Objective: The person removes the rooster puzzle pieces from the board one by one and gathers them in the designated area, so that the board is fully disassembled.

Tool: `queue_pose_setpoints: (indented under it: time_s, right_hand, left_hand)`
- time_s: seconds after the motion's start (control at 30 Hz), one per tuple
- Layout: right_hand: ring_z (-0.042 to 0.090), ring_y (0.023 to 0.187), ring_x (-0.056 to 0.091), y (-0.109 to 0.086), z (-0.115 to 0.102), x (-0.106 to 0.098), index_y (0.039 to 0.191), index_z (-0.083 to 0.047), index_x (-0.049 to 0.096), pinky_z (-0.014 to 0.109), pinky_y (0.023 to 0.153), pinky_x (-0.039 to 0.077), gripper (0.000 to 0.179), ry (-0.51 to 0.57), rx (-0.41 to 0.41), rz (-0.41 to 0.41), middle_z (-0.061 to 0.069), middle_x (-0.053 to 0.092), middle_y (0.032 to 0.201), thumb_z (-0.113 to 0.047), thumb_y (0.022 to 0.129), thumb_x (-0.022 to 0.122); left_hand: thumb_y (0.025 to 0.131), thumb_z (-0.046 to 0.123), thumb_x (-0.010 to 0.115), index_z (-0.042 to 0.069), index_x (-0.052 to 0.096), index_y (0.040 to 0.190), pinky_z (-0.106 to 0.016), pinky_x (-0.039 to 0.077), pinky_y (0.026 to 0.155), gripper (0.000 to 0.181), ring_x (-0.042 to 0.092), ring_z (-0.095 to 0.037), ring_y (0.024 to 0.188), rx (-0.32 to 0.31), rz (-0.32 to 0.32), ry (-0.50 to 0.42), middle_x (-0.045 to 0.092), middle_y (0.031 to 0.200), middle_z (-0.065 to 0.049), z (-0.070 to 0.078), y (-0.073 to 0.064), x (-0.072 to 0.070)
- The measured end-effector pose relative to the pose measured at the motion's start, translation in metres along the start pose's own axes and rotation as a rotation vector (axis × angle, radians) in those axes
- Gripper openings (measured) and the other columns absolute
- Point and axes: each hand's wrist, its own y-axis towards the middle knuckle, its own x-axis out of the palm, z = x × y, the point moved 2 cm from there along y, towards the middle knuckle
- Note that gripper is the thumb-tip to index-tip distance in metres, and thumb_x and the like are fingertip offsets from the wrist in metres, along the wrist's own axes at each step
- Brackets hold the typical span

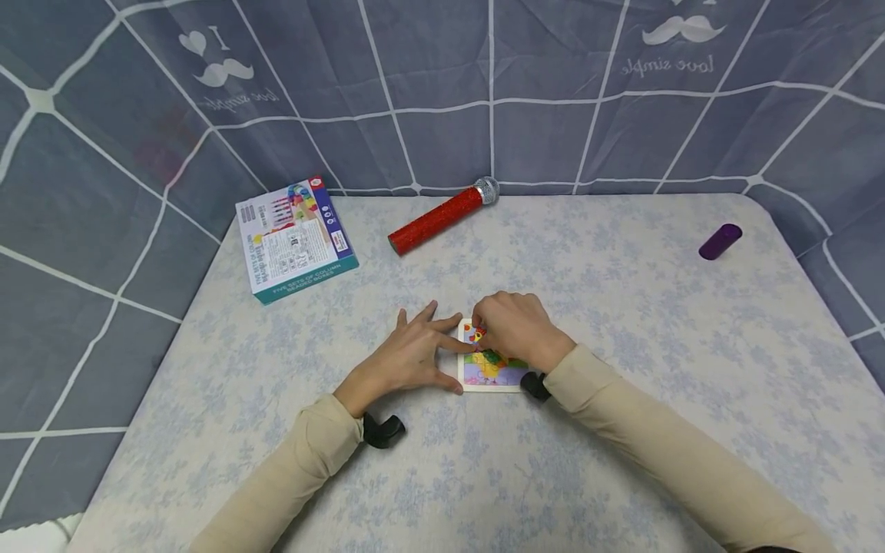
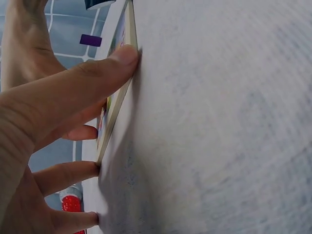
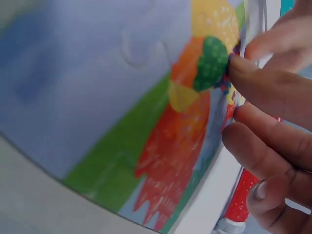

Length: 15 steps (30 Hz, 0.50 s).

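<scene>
A small jigsaw puzzle (image 1: 494, 376) with a colourful rooster picture and a white border lies flat on the table. My left hand (image 1: 412, 349) spreads its fingers along the puzzle's left side. In the left wrist view, the left thumb (image 2: 109, 68) rests against the board's edge, and another fingertip touches the edge near its far corner. My right hand (image 1: 518, 326) bends over the puzzle's upper part. Its thumb and fingers pinch a puzzle piece (image 3: 231, 96) at the rooster's head in the right wrist view; those fingers partly cover the piece.
A boxed toy set (image 1: 293, 238) lies at the back left of the patterned tablecloth (image 1: 442, 476). Behind the puzzle is a red glittery microphone-shaped tube (image 1: 439, 221) with a silver head. A purple cylinder (image 1: 720, 242) lies far right. A checked curtain (image 1: 442, 77) hangs behind the table.
</scene>
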Motion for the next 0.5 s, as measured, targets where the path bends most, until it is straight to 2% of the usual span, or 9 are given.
queue_pose_setpoints:
  time_s: [0.13,0.33,0.5]
  right_hand:
    - [0.014,0.065,0.059,0.006,0.003,-0.003,0.097,-0.012,0.076,0.032,0.056,0.048,0.024,0.022,0.013,-0.026,0.0,0.07,0.089,-0.024,0.078,0.085]
    - [0.014,0.068,0.059,0.013,0.009,-0.005,0.095,-0.013,0.073,0.032,0.059,0.048,0.026,0.131,0.037,-0.116,-0.004,0.064,0.075,-0.025,0.076,0.086]
    - [0.016,0.067,0.057,0.014,0.01,-0.006,0.094,-0.012,0.07,0.031,0.059,0.046,0.026,0.182,0.053,-0.147,-0.002,0.062,0.075,-0.022,0.077,0.086]
  left_hand:
    - [0.066,0.051,0.087,0.03,0.074,0.118,-0.081,0.013,0.099,0.058,0.018,-0.048,0.144,-0.004,-0.006,-0.022,0.042,0.152,-0.008,0.001,0.0,-0.001]
    - [0.066,0.05,0.087,0.029,0.075,0.115,-0.081,0.012,0.1,0.055,0.016,-0.048,0.144,-0.02,-0.011,-0.032,0.041,0.152,-0.007,0.0,0.0,0.0]
    - [0.066,0.05,0.087,0.029,0.075,0.116,-0.081,0.011,0.1,0.056,0.016,-0.047,0.145,-0.022,-0.013,-0.04,0.041,0.153,-0.007,-0.001,0.0,0.001]
